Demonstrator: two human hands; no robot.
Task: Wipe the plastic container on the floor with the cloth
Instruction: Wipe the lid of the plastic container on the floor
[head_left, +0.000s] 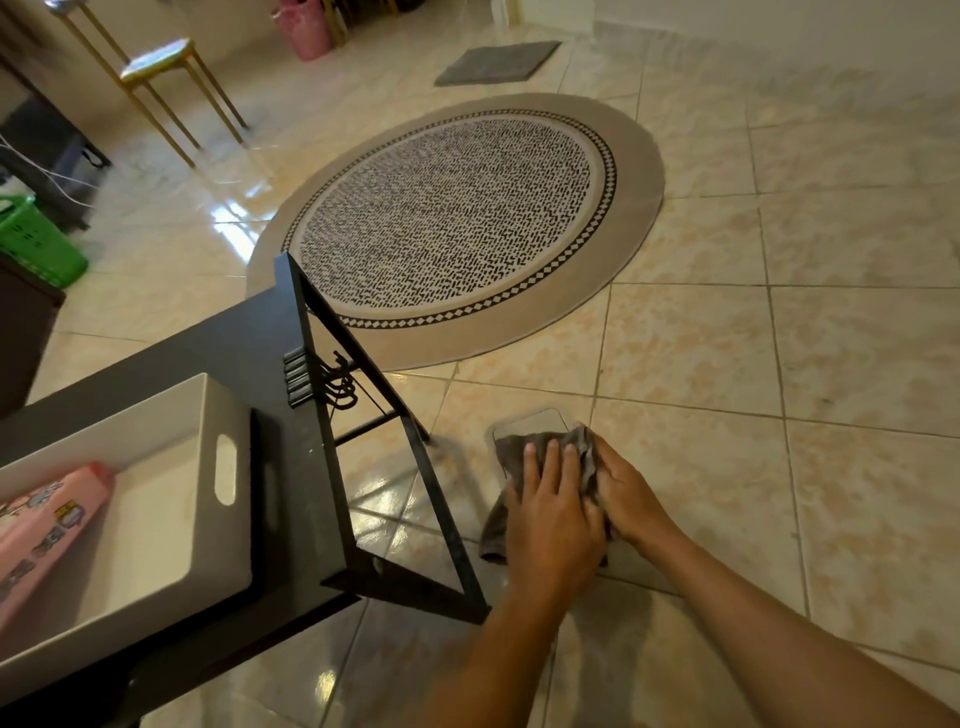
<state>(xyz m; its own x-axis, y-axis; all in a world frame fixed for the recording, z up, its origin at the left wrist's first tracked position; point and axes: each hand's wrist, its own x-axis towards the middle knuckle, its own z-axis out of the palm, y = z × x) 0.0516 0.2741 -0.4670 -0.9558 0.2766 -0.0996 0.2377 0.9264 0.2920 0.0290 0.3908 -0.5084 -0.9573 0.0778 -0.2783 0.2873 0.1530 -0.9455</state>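
Note:
A clear plastic container (530, 422) lies on the tiled floor just right of the black table's legs. Only its far rim shows. A dark grey-brown cloth (511, 451) is draped over the rest of it and trails down toward me on the left. My left hand (550, 512) lies flat on the cloth with fingers spread, pressing it onto the container. My right hand (626, 491) grips the bunched right edge of the cloth beside the container.
A black metal-framed table (306, 467) stands at the left, close to the container, with a white bin (208, 410) holding a pink bottle (47, 525). A round patterned rug (457, 218) lies beyond. A green basket (36, 244) and gold stool (161, 62) are far left.

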